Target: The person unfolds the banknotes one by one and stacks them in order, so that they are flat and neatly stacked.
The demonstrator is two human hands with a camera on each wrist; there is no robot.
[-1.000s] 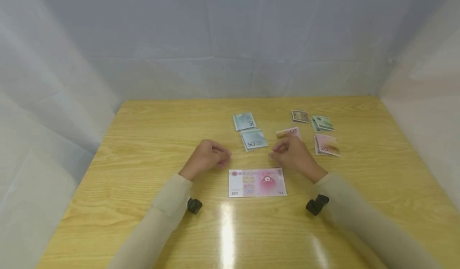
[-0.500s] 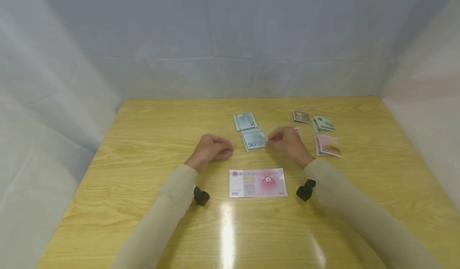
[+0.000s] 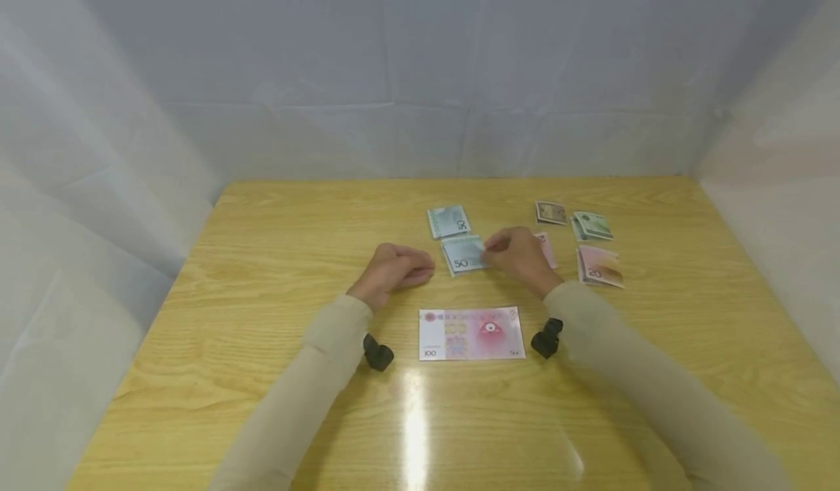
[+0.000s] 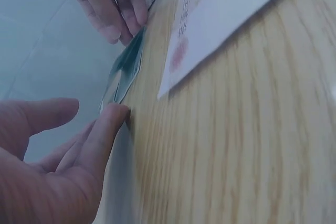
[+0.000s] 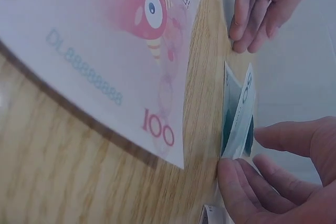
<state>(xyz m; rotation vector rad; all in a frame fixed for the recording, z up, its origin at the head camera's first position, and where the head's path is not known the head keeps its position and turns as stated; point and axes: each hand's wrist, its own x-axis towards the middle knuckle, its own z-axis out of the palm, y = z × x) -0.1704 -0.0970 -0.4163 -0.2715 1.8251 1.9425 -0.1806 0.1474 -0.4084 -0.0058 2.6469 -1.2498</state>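
Observation:
A folded blue-green 50 banknote lies mid-table, its layers springing apart in the right wrist view. At its right end is my right hand, fingertips touching the edge and thumb separated from the fingers. My left hand rests on the tabletop left of this note, thumb raised and fingers extended near its corner. Behind it is a second folded 50 note. A flat pink 100 banknote lies nearer me, between the forearms.
Further right are a small brown folded note, a green folded note and a folded 20 note. Another pink note is partly hidden by my right hand. White curtains enclose the wooden table.
My right hand has moved left and away from me, from beside the pink 20 note to the folded 50 note. My left hand has shifted slightly right. The notes have stayed put.

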